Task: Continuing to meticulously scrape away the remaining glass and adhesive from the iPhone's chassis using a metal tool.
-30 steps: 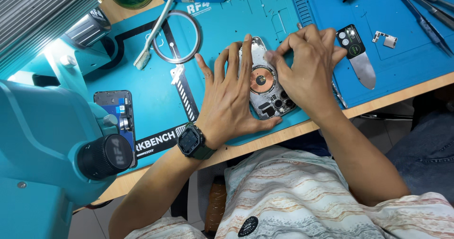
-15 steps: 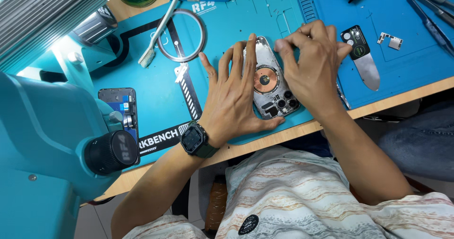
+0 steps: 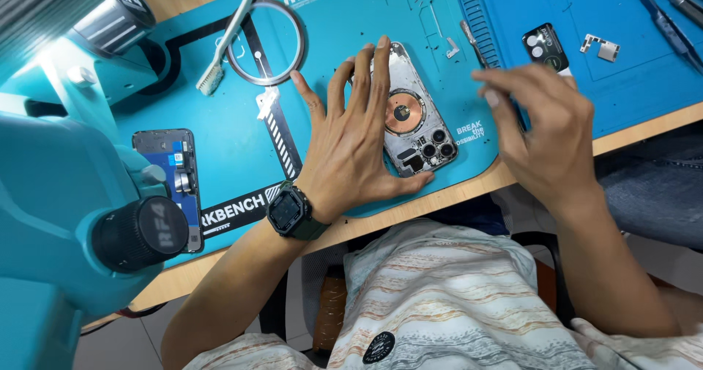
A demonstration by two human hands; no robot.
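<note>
The phone shell point(image 3: 414, 117) lies opened near the worktop's front edge, its inside parts showing. The left hand point(image 3: 359, 136) presses flat on it, fingers spread. The right hand point(image 3: 545, 132) hovers beside, fingers curled, maybe empty.

My left hand point(image 3: 359, 139) lies flat, palm down, fingers spread and pointing away from me, the thumb stretched out to the right. Its wrist is straight and the forearm runs back toward my body at the lower left. My right hand point(image 3: 545, 132) hovers, slightly blurred, fingers loosely curled and pointing left, empty, wrist bent.
</note>
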